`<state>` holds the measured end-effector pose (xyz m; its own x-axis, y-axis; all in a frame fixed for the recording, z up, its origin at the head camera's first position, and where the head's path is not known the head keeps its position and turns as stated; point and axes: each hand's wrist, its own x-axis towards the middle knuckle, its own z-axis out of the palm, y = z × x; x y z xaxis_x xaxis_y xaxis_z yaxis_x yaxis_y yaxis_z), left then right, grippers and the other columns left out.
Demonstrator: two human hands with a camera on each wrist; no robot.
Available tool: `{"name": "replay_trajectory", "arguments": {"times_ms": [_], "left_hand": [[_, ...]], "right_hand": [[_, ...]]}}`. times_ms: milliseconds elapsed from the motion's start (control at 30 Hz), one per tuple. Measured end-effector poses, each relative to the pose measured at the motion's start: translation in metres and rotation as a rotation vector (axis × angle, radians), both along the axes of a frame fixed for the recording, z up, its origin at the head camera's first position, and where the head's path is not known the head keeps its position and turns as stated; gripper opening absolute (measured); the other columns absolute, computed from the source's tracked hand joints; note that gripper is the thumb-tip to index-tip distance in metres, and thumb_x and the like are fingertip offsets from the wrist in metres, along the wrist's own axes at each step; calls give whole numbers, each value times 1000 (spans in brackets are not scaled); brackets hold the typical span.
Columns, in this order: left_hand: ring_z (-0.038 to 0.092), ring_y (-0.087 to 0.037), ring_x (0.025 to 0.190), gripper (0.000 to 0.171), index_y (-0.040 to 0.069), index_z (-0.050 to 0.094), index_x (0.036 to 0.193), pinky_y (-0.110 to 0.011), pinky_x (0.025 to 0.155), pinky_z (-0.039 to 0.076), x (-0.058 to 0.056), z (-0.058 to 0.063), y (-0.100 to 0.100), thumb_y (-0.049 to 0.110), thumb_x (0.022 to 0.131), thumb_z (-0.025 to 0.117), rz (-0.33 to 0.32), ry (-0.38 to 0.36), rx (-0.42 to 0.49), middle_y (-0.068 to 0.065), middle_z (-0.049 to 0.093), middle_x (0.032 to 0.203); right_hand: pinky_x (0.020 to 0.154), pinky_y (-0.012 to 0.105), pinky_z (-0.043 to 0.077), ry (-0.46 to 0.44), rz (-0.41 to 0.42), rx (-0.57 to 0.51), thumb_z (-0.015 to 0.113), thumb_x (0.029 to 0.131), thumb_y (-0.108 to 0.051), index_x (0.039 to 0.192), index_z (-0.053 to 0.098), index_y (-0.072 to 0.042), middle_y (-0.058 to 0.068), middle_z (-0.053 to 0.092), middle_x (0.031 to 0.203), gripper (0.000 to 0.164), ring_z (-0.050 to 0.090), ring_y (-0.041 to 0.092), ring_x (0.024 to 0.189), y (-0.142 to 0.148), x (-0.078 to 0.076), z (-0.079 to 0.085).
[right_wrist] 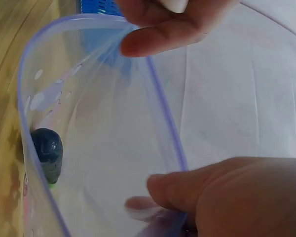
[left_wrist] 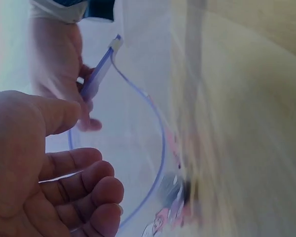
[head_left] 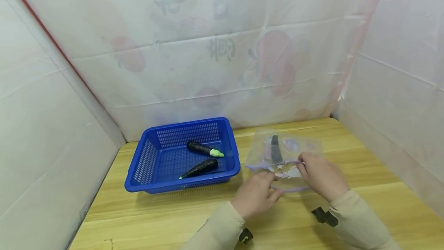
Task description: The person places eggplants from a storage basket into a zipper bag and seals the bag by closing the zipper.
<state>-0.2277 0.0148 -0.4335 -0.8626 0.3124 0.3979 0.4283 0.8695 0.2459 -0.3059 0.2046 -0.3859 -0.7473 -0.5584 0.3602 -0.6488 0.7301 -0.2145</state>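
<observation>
A clear slider zip bag [head_left: 257, 153] with a purple rim and printed cartoon pictures lies on the table, its mouth spread toward me. Inside it is a dark eggplant [head_left: 276, 149]. My right hand [head_left: 322, 174] pinches the bag's rim on the right, thumb and finger on the purple strip [right_wrist: 167, 116]. My left hand [head_left: 256, 194] is at the mouth's left side, where folds in the plastic gather at its fingers [right_wrist: 145, 43]. A blue plastic basket [head_left: 152, 185] to the left holds two more eggplants, one [head_left: 198, 147] behind the other [head_left: 201, 168].
The wooden table [head_left: 156, 223] carries the basket and bag side by side. A printed white curtain [head_left: 194, 72] hangs behind, and plain white sheets close off the left side [head_left: 45, 126] and the right side [head_left: 399, 88].
</observation>
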Motion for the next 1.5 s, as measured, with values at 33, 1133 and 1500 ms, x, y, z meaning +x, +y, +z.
{"name": "replay_trajectory", "arguments": {"times_ms": [33,1133,1500], "left_hand": [[55,-1,78,34,14,60,108,-14,67,44,0,2,-2,41,90,54,-3,8,10,6,61,102],[43,-3,61,33,11,58,116,-18,53,38,27,59,-92,33,93,52,62,109,306,11,47,74],[45,-4,59,39,13,54,123,-22,50,40,31,66,-117,37,93,51,177,96,379,10,50,75]], "right_hand": [[40,25,34,-1,-5,-9,59,88,-14,84,60,-5,-1,55,68,10,41,9,49,0,0,0],[35,28,26,7,-72,-12,53,92,-35,64,47,-16,-5,36,49,34,33,11,40,2,-4,-7],[35,27,27,-11,-66,-17,55,91,-30,64,47,-16,-5,37,50,31,33,11,40,2,-4,-5]]}}
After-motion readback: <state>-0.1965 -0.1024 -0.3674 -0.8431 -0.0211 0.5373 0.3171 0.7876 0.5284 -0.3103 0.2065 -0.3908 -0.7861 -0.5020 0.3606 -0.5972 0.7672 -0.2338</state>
